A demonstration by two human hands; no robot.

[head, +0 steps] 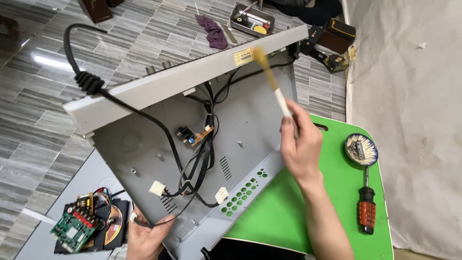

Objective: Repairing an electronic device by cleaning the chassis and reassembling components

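The left hand (147, 236) grips the near edge of the tilted grey metal chassis (192, 144), propped over the green bench (288, 212). The right hand (301, 144), above the chassis, pinches a white-handled brush (272, 79). Light strokes, clear of the black cables (202, 159), probably work best.

Two bare hands and one bare forearm, seen from above

The right hand (301, 142) enters from about five o'clock on a long, bare forearm with no sleeve, watch, band or ring visible anywhere along it; its fingers are slim with short nails, and the fingertip nearest twelve o'clock looks darkened, perhaps by grime, though motion blur makes this uncertain. The left hand (147, 236) shows only partly at six o'clock, cut off by the frame's lower edge: bare too, no glove, no jewellery on the part in view, its wrist and any sleeve out of sight.
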